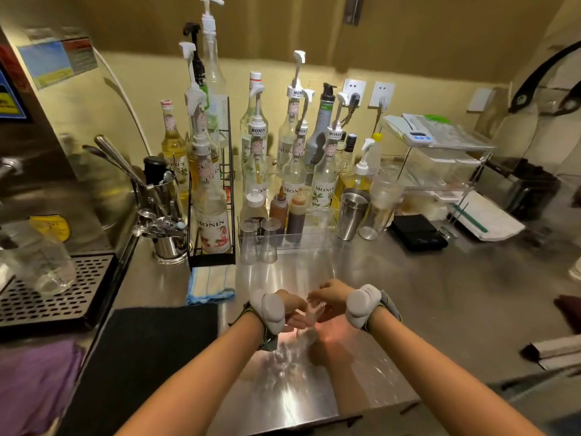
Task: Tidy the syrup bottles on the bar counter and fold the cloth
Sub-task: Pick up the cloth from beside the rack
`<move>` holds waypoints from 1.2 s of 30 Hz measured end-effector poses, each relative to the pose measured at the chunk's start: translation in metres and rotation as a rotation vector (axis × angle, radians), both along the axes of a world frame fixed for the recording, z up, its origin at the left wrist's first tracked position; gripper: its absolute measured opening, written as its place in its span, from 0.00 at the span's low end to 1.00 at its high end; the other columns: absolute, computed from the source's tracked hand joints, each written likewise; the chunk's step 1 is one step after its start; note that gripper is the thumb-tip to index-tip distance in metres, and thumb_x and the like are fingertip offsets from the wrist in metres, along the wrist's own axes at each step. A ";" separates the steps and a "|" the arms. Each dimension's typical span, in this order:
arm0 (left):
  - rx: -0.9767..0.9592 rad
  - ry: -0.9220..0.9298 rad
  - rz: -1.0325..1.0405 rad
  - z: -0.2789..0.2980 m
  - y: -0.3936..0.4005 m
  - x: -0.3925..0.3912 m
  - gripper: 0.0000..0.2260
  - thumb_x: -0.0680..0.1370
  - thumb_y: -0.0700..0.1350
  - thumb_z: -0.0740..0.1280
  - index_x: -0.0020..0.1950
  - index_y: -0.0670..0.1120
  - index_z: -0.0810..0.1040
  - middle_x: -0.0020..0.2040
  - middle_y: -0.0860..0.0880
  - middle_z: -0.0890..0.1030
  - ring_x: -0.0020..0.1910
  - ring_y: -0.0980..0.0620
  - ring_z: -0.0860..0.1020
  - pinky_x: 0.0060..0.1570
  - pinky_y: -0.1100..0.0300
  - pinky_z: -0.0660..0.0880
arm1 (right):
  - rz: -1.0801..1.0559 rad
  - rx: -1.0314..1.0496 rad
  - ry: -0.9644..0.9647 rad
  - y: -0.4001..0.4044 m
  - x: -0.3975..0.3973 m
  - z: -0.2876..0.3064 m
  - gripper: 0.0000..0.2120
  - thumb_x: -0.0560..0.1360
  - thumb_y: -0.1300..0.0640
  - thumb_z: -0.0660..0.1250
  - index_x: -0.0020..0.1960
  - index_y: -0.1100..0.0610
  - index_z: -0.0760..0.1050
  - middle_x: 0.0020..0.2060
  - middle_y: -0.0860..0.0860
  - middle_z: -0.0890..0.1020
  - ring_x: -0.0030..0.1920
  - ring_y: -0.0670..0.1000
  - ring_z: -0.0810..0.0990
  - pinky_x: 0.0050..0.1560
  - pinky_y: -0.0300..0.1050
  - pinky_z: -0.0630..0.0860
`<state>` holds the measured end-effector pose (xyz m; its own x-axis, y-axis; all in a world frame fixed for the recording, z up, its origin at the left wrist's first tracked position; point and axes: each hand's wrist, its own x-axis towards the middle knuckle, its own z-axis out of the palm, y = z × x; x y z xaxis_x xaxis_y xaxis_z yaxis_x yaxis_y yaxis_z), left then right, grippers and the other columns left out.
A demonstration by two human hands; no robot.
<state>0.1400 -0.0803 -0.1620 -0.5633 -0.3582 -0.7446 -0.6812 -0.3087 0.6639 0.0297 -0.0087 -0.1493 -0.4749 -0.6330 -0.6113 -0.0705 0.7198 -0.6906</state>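
Head view: syrup bottles (292, 171) hold pale liquid.

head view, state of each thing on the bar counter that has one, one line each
left hand: closed on a small clear item, too blurred to name
right hand: closed on the same item
striped cloth: folded, flat on the counter
Monin bottle: upright in the black wire rack
two clear plastic cups: upside down
steel shaker cup: upright
wall sockets: both plugged in
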 end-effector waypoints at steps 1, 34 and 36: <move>-0.019 0.002 0.000 0.003 -0.003 -0.002 0.05 0.79 0.41 0.60 0.51 0.42 0.73 0.26 0.50 0.81 0.21 0.58 0.76 0.25 0.70 0.68 | -0.006 -0.012 -0.007 -0.002 -0.001 0.003 0.10 0.76 0.65 0.64 0.52 0.72 0.75 0.43 0.60 0.77 0.35 0.57 0.78 0.36 0.46 0.82; -0.008 0.133 0.269 0.009 -0.102 -0.070 0.09 0.79 0.38 0.58 0.39 0.42 0.70 0.31 0.47 0.73 0.22 0.55 0.71 0.24 0.64 0.66 | -0.093 -0.191 0.253 -0.136 -0.082 -0.004 0.14 0.74 0.65 0.63 0.54 0.75 0.77 0.55 0.70 0.80 0.40 0.54 0.73 0.57 0.61 0.78; 0.019 0.154 0.282 0.006 -0.103 -0.070 0.11 0.80 0.37 0.57 0.37 0.43 0.69 0.26 0.47 0.71 0.15 0.57 0.70 0.21 0.66 0.66 | -0.111 -0.200 0.243 -0.137 -0.083 -0.011 0.14 0.74 0.65 0.64 0.52 0.75 0.78 0.53 0.71 0.80 0.39 0.55 0.74 0.57 0.62 0.77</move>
